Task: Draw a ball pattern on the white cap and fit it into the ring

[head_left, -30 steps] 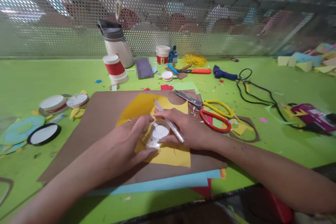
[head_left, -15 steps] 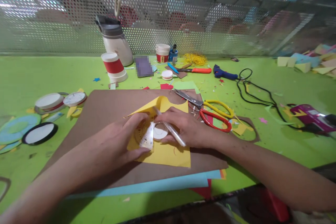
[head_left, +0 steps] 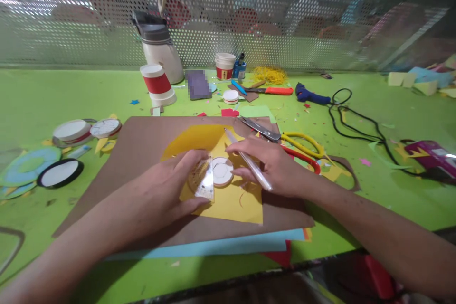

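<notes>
Left hand (head_left: 167,190) pinching a clear protractor (head_left: 203,181) flat on yellow paper (head_left: 228,202). Right hand (head_left: 274,166) gripping a pen (head_left: 249,166), fingertips beside a white disc (head_left: 221,171) touching the protractor. All on brown card (head_left: 142,147), mid-table. Close right: scissors (head_left: 295,145). Behind: cup (head_left: 156,84), jug (head_left: 158,52), glue gun (head_left: 311,95) with cord. Left: lids (head_left: 71,130). Nothing blocking the hands.
</notes>
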A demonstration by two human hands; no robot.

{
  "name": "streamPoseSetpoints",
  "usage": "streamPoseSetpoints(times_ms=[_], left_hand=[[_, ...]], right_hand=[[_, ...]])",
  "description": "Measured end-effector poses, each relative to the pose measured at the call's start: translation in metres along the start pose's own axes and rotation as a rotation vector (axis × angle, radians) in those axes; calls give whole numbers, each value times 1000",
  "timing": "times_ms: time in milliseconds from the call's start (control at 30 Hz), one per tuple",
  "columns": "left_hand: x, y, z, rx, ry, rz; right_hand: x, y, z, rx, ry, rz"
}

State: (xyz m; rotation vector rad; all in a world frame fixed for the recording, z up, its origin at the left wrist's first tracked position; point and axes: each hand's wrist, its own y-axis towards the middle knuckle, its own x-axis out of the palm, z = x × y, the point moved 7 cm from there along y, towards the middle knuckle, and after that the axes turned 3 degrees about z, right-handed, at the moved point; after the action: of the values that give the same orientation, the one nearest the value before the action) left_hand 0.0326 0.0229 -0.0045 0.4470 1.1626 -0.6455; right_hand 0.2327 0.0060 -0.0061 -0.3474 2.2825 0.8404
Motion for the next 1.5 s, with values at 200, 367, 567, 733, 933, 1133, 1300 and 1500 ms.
streamPoseSetpoints(times_ms=[200,367,567,733,933,1133,1300,1500], left_hand=[[-3,-1,1,23,-1,29],[-2,-2,-10,-46,37,31],[-6,-2,-14,-66,33,65],[-6,0,-8,-33,-9,30],[-4,0,-6,-50,-31,6],[-1,5,0,-48,-58,27],[5,11,6,-25,-106,61],[8,13,6,-49,-100,78]], right_hand=[[18,3,1,82,48,-114],[24,2,7,120,50,-104],[23,2,10,118,81,-76],[24,1,11,101,92,-56],[23,4,12,75,95,-63],[24,6,13,84,83,-120],[24,6,15,166,94,-154],[21,6,19,218,91,-160]])
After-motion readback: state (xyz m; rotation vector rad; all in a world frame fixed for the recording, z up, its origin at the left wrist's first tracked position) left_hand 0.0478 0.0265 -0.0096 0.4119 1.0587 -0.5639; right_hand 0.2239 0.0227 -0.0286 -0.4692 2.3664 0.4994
